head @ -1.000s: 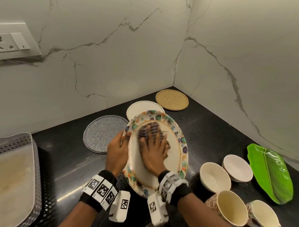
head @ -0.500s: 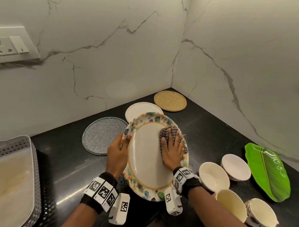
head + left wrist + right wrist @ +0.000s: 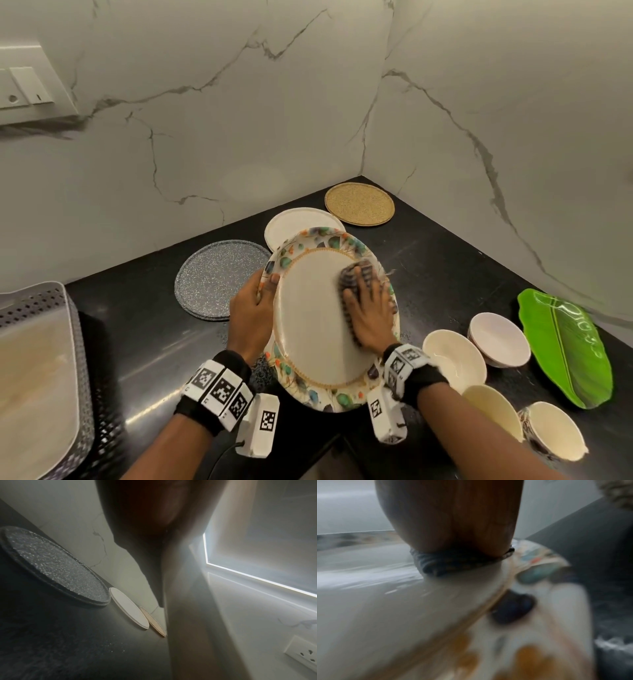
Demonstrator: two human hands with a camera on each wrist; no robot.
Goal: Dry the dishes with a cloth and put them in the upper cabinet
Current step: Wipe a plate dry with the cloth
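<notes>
Cream oval plate [image 3: 310,318] with a leafy multicolour rim and a thin gold inner ring sits tilted between my hands, over the black counter [image 3: 137,342]. My left hand [image 3: 251,317] grips its left rim, thumb on top at the edge, fingers under. My right hand [image 3: 368,315] lies flat with fingers straight, pressing a dark checked cloth [image 3: 352,277] onto the plate's right side; cloth pokes out past my fingertips and along the thumb side. Right wrist view is blurred but shows the cloth bunched under my palm on the glossy cream surface.

Beyond my left hand: speckled grey plate [image 3: 219,277] flat on the counter, then a white plate [image 3: 294,222] partly hidden behind the oval one, then a round cork mat [image 3: 359,204] in the corner.

Right of my right hand: two cream bowls [image 3: 452,359], nothing visible in them, just beside each other. Nearer me, two cups [image 3: 493,411] with cream insides, contents not visible. Green leaf-shaped dish [image 3: 565,349] farthest right.

Far left of my left hand: grey perforated basket [image 3: 68,308] holding a pale flat board or tray, can't tell which.
</notes>
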